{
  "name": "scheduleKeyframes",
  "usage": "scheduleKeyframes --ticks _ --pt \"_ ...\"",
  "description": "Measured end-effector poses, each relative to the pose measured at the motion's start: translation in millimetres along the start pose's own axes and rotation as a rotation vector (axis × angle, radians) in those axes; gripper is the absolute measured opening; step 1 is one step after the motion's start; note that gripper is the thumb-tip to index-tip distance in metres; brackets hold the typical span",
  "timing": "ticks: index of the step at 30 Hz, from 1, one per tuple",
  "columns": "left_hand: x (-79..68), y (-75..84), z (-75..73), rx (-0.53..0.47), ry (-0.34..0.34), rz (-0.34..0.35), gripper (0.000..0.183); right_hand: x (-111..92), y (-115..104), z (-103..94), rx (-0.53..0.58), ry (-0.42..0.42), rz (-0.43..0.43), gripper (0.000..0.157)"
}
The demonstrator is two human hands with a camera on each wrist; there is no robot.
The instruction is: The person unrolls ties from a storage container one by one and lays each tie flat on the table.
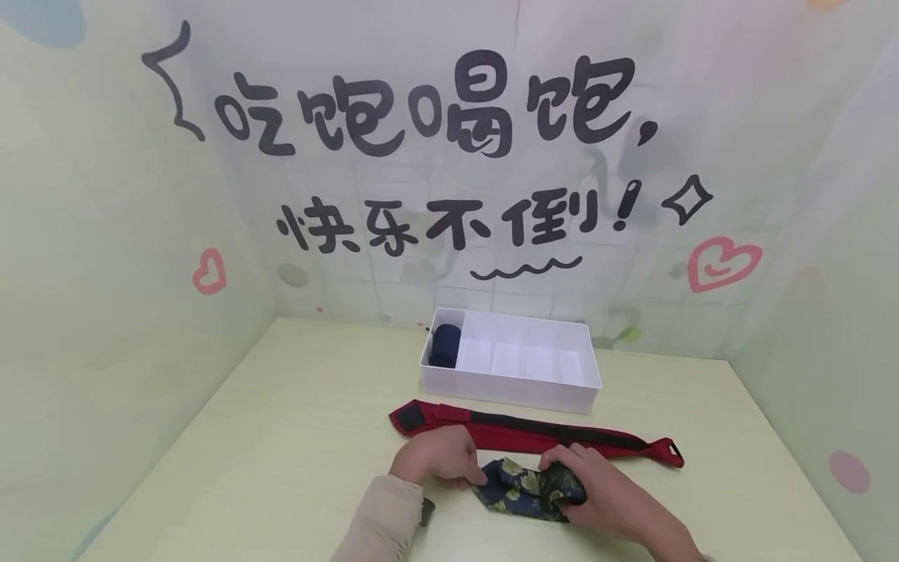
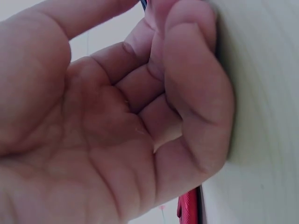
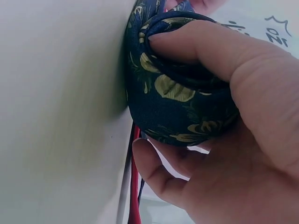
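Note:
A navy necktie (image 1: 507, 501) with a yellow-green leaf print lies partly rolled on the table. My right hand (image 1: 614, 496) grips the rolled part; in the right wrist view the thumb presses into the coil of the rolled necktie (image 3: 173, 109). At the tie's flat, pointed end, my left hand (image 1: 438, 457) pinches the edge between thumb and fingers. The left wrist view shows the curled left hand (image 2: 121, 121) low against the table, its fingertips cut off at the top. Just beyond both hands a red necktie (image 1: 506, 439) with a dark backing is stretched out sideways.
Behind the red tie stands a white divided box (image 1: 506, 388). Its leftmost compartment contains a dark navy roll (image 1: 445, 345). The pale wooden table (image 1: 246, 460) is enclosed by printed curtains (image 1: 449, 172) at the back and on both sides.

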State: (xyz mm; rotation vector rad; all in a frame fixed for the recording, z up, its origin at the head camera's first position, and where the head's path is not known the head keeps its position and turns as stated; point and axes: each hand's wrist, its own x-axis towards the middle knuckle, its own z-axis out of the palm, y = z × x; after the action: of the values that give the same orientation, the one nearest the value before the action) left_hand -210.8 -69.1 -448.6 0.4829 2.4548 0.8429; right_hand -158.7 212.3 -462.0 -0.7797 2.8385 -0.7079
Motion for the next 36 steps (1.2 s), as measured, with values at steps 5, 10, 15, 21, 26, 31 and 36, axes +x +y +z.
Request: scheduleKeyframes --ticks 5,10,15,21,26,31,36 --pt "0.1 -1.3 -1.3 -0.020 -0.006 0.005 0.023 2 -1 -1.6 0.054 -0.055 0.035 0.054" --pt "-1.6 -1.0 -0.1 -0.023 -0.001 -0.004 0.023 1 -4 -1.6 0.061 -0.070 0.058 0.052" --pt "-1.9 -0.4 0.6 -0.012 -0.003 -0.015 0.024 -3 -4 -3.5 0.058 -0.069 0.063 0.057" --pt "-2.2 -0.4 0.2 -0.001 0.007 -0.018 0.023 -5 -1 -7.3 0.062 -0.055 0.071 0.070" --pt "-2.7 0.0 -0.5 -0.002 0.002 -0.022 0.024 -10 4 -9.5 0.037 -0.041 0.069 0.067" --pt "-2.8 -0.7 1.0 -0.021 -0.010 -0.027 0.024 -17 11 -10.5 0.045 -0.050 0.053 0.062" --pt "-3.1 -1.7 1.1 -0.027 0.002 -0.036 0.024 -19 15 -16.4 0.030 -0.056 0.047 0.060"
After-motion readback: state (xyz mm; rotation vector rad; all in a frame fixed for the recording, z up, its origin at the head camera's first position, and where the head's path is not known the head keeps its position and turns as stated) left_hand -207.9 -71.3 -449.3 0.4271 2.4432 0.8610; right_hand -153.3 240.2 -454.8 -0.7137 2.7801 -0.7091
